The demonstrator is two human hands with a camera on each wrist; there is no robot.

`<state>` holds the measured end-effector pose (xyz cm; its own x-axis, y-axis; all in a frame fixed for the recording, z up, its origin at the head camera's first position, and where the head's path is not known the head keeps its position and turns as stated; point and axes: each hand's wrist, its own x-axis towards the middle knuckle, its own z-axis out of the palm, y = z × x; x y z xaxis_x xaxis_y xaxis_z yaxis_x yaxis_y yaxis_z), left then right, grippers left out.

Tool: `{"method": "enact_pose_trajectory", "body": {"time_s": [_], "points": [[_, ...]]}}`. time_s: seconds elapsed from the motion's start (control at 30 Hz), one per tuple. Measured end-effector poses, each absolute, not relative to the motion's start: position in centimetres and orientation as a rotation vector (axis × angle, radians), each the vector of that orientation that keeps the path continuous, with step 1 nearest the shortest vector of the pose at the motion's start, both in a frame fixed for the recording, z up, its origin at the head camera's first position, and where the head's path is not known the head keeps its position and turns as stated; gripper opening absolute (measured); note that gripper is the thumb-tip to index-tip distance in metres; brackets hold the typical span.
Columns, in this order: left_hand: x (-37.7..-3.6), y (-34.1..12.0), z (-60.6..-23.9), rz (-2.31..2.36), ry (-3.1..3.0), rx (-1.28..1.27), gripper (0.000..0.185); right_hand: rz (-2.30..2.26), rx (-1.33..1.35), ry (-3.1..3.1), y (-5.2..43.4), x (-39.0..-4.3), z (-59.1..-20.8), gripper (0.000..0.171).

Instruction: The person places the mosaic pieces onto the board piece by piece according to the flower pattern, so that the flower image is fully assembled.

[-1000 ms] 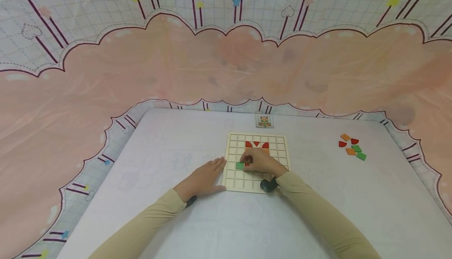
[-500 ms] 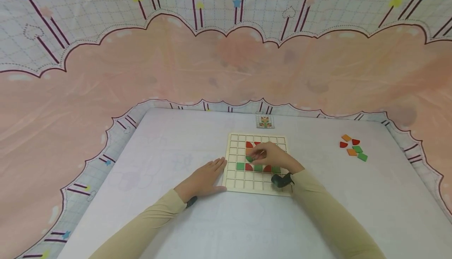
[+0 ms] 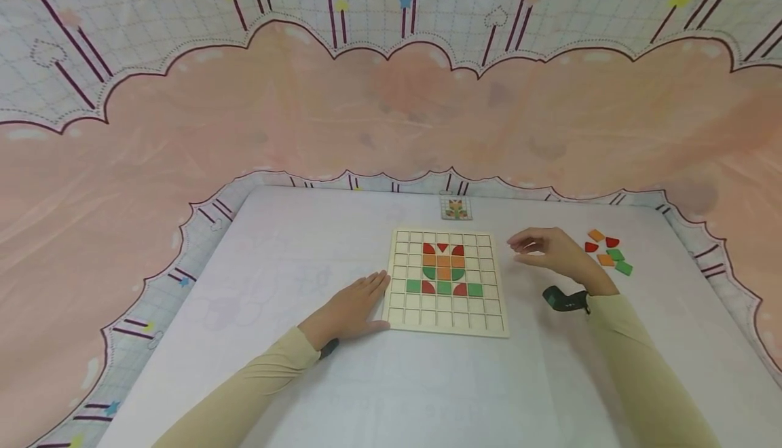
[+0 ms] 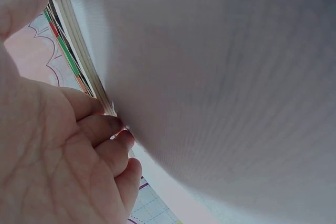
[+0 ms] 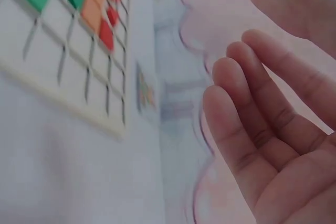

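Note:
A pale wooden grid board point(image 3: 449, 319) lies on the white table, bearing red, orange and green pieces in a flower-like pattern. Against its left edge rests my left hand point(image 3: 354, 309), fingers extended and thumb spread; the left wrist view shows the fingertips point(image 4: 123, 124) touching the board's side. My right hand point(image 3: 552, 254) hovers over the table to the right of the board, its fingers loosely bent with nothing between them. In the right wrist view the thumb point(image 5: 289, 6) stands apart from the fingers. Two green rounded pieces point(image 3: 430, 273) flank the orange squares.
Several loose pieces in orange, red and green lie right of my right hand, among them a green piece point(image 3: 624, 268). Behind the board is a small pattern card point(image 3: 455, 208). A patterned pink cloth point(image 3: 366, 115) hangs beyond the table's far edge.
My right hand let go of a green rounded piece at the pattern's left side, then moved off the board to the right. The left hand has stayed at the board's edge.

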<state>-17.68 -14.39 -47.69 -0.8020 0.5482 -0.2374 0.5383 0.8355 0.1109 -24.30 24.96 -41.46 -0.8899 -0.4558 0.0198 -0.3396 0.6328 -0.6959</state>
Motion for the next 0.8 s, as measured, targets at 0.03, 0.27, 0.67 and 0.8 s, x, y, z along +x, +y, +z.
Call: {"method": "enact_pose_trajectory", "body": {"time_s": [0.03, 0.27, 0.67, 0.8], "points": [[-17.7, -14.4, -47.7, 0.059, 2.755, 0.833, 0.087, -1.108, -0.649, 2.708, 25.8, -24.2, -41.3, 0.033], [-17.8, -14.5, -47.9, 0.046, 2.757, 0.834, 0.087, -1.231, -0.495, 2.746, 30.7, -23.3, -40.6, 0.035], [-17.8, -14.4, -47.7, 0.059, 2.748, 0.831, 0.087, -1.284, -0.179, 2.847, 37.5, -23.0, -42.1, 0.044], [-17.8, -14.4, -47.7, 0.068, 2.747, 0.829, 0.087, -1.258, -0.066, 2.875, 39.1, -22.8, -43.0, 0.049]]}}
